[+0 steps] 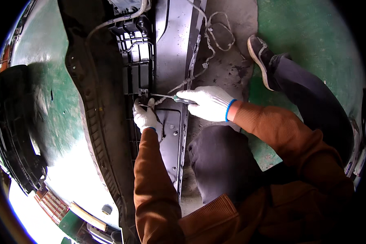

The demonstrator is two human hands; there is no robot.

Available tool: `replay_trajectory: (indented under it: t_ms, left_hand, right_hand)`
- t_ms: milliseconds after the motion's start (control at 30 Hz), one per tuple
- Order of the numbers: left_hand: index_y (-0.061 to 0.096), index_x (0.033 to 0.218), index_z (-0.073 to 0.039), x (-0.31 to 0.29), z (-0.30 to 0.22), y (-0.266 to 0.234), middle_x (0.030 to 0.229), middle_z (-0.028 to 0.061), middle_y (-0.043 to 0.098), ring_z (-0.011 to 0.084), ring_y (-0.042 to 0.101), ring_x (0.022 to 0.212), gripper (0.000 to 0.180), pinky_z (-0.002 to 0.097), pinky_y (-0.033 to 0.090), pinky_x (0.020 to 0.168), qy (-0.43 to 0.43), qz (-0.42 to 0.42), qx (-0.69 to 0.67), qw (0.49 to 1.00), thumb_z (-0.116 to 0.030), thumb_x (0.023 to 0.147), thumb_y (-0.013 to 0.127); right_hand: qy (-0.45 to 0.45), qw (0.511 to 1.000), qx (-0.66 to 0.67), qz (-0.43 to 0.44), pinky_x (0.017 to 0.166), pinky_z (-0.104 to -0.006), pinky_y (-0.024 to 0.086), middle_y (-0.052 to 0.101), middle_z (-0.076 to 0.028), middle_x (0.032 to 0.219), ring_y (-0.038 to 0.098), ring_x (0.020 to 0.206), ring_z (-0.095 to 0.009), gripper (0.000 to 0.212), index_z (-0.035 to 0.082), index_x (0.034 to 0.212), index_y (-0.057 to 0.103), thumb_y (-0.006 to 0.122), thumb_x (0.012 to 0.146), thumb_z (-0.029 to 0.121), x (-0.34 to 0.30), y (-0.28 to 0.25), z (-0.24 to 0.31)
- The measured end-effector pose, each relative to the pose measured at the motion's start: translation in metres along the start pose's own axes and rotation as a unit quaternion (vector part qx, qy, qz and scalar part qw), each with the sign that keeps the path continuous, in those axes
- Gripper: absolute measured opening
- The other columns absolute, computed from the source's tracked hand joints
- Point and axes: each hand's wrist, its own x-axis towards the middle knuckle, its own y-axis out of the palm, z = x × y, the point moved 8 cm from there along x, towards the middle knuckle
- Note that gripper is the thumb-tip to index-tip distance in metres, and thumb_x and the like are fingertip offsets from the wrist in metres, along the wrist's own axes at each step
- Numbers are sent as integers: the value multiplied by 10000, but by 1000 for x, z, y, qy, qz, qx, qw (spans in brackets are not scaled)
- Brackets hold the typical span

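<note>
My right hand (209,103), in a white knit glove with a blue cuff, is closed round the dark handle of a screwdriver (184,100). Its thin metal shaft points left and ends beside a small dark fitting on a black plastic frame (140,75). Just below the tip, my left hand (145,117), gloved the same way, has its fingers bent together against the frame. What they pinch is hidden. A taped wiring harness (197,74) runs from near the left fingers up along a grey metal panel (168,134).
A long dark bumper-like part (97,122) lies left of the frame. Farther left, another black moulded part (14,126) rests on the green floor (55,105). A loop of harness lies on brown sheeting (240,24). My bent knee (223,160) is close to the panel's right edge.
</note>
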Motion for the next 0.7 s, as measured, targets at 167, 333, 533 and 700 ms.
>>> replay_trajectory:
  t_ms: [167,333,533,700]
  left_hand:
    - [605,1356,-50,-16,-22,2,1280,190,659,357,650,1174,506,442,530,995,43,-82,55,994,-309,951,765]
    - [620,1309,-53,-15,-33,2,1225,185,662,372,651,1124,452,459,531,966,44,-94,80,991,-319,969,753]
    - [636,1250,-30,-14,-31,0,1189,182,668,365,653,1098,483,459,529,947,46,-114,82,989,-408,969,749]
    - [638,1248,-18,-15,-35,-1,1177,183,676,365,653,1097,514,458,529,944,42,-111,65,991,-429,961,754]
  right_hand:
    - [-23,999,23,-22,752,-505,543,700,-184,923,689,830,-382,455,192,1389,657,554,946,218,3,3,-20]
    - [-33,999,21,-30,682,-489,524,641,-185,823,655,733,-372,429,185,1376,669,578,957,214,5,2,-21]
    - [-46,998,-2,-45,649,-463,537,640,-152,821,660,710,-341,430,200,1382,669,595,959,196,8,3,-23]
    - [-48,998,-29,-39,652,-463,549,651,-154,832,671,721,-339,435,185,1389,661,593,959,195,10,2,-17]
